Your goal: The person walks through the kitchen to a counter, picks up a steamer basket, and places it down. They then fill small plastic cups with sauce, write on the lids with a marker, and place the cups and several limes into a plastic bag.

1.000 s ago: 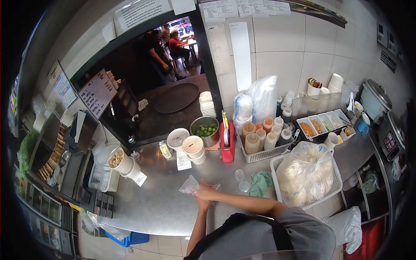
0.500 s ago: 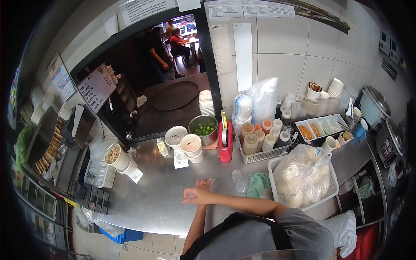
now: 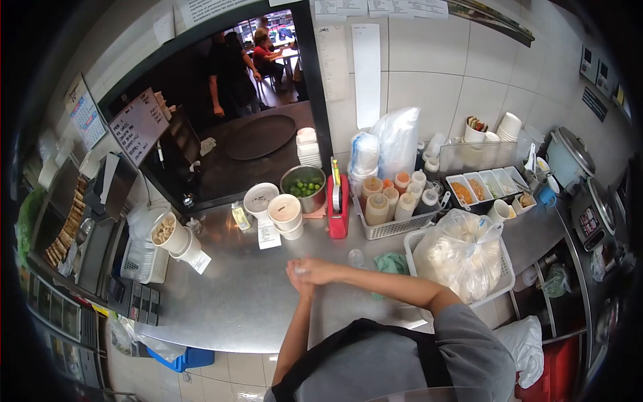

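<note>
My left hand (image 3: pixel 299 280) and my right hand (image 3: pixel 321 271) meet above the steel counter, left of the middle. Their fingers are closed around something small and clear, like a plastic sauce cup, but it is mostly covered. My right forearm crosses from the right over the counter. Just beyond it lies a small clear plastic cup (image 3: pixel 356 258). A green cloth (image 3: pixel 391 263) rests to the right, partly behind the forearm. Farther back, lidded paper bowls (image 3: pixel 286 213) stand on the counter, with a receipt (image 3: pixel 268 235) in front of them.
At the back are a red tape dispenser (image 3: pixel 338 214), a pot of green limes (image 3: pixel 305 189) and a basket (image 3: pixel 395 228) of squeeze bottles. To the right, a white tray (image 3: pixel 507 280) holds a full plastic bag (image 3: pixel 462 258). Paper cups (image 3: pixel 182 244) stand on the left.
The view has shifted, so the counter's things sit higher and farther left. My hands have come closer together, and my right forearm now covers one of the two small clear pieces.
</note>
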Tool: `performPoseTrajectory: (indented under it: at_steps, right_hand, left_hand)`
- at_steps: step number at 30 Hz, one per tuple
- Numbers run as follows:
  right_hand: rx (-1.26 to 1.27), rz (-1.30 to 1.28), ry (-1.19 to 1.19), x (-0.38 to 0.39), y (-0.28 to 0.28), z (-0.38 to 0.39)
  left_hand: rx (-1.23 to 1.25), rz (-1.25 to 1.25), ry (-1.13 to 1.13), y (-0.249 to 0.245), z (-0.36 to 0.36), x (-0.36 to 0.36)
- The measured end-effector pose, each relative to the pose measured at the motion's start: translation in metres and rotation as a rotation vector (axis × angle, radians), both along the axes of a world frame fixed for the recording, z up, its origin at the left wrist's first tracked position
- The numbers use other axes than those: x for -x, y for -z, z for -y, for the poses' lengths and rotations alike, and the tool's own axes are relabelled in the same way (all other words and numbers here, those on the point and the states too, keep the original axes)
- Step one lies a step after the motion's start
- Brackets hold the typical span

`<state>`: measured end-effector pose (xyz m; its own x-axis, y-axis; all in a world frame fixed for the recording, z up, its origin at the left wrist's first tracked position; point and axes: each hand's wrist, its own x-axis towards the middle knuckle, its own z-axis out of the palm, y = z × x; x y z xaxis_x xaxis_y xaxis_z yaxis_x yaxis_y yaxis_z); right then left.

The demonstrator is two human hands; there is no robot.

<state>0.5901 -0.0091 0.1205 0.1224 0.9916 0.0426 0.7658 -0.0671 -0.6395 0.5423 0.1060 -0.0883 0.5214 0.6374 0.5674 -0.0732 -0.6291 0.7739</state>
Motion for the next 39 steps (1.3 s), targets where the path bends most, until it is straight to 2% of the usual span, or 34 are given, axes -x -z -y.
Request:
performPoseTrajectory:
  at_steps: [1, 2, 4, 7, 10, 13, 14, 16, 19, 23, 25, 27, 28, 31, 32, 34, 37, 38, 39]
  right_hand:
    - [-0.176, -0.117, 0.104, -0.005, 0.024, -0.004]
    - [-0.211, 0.067, 0.144, -0.004, 0.018, 0.005]
    - [-0.286, 0.445, 0.224, -0.010, -0.017, 0.026]
    - [-0.202, 0.843, 0.062, -0.038, -0.018, 0.037]
    - [-0.155, 0.910, -0.011, -0.049, -0.017, 0.042]
    - [-0.052, 0.429, 0.036, -0.050, -0.037, 0.053]
    - [-0.076, 0.206, -0.053, -0.058, -0.035, 0.051]
    - [-0.123, -0.243, -0.223, -0.068, -0.035, 0.046]
    - [0.110, -1.246, 0.122, -0.042, -0.055, 0.057]
    - [-0.010, -1.706, -0.189, 0.014, -0.066, 0.070]
    - [0.007, -1.889, -0.368, 0.044, -0.072, 0.065]
    - [-0.090, -1.818, -0.655, 0.037, -0.043, 0.040]
    - [-0.137, -1.772, -0.796, 0.035, -0.041, 0.034]
    - [-0.176, -0.960, -0.358, -0.018, -0.069, 0.048]
    - [-0.163, -0.830, -0.295, -0.022, -0.084, 0.054]
    - [-0.134, -0.566, -0.170, -0.015, -0.121, 0.067]
    - [-0.498, 0.232, 0.098, 0.013, -0.121, 0.072]
    - [-0.645, 0.313, 0.117, 0.018, -0.121, 0.072]
    - [-0.613, 0.186, 0.159, 0.020, -0.118, 0.073]
  left_hand:
    - [-0.181, -0.062, -0.124, -0.057, 0.016, 0.006]
    - [-0.366, -0.121, -0.248, -0.104, 0.030, 0.016]
    - [-0.382, -0.264, -0.182, -0.136, 0.042, 0.037]
    - [-0.370, -0.399, 0.032, -0.157, 0.040, 0.055]
    - [-0.245, -0.466, 0.197, -0.183, 0.036, 0.072]
    - [-0.227, -0.455, 0.326, -0.208, 0.029, 0.078]
    - [-0.246, -0.442, 0.375, -0.215, 0.027, 0.079]
    - [-0.130, -0.460, 0.415, -0.228, 0.026, 0.081]
    - [0.036, -0.423, 0.445, -0.256, 0.012, 0.077]
    - [0.418, -0.195, 0.537, -0.290, -0.005, 0.067]
    - [0.534, -0.114, 0.699, -0.316, 0.014, 0.065]
    - [0.607, -0.055, 0.891, -0.326, 0.032, 0.066]
    - [0.693, -0.108, 1.022, -0.330, 0.038, 0.071]
    - [0.324, -0.011, 1.070, -0.333, 0.051, 0.078]
    - [0.294, -0.049, 0.997, -0.329, 0.050, 0.082]
    - [0.440, -0.018, 0.942, -0.314, 0.055, 0.085]
    - [0.725, 0.031, 0.927, -0.279, 0.064, 0.089]
    - [0.818, 0.055, 0.903, -0.267, 0.067, 0.091]
    - [0.912, 0.079, 0.877, -0.261, 0.072, 0.091]
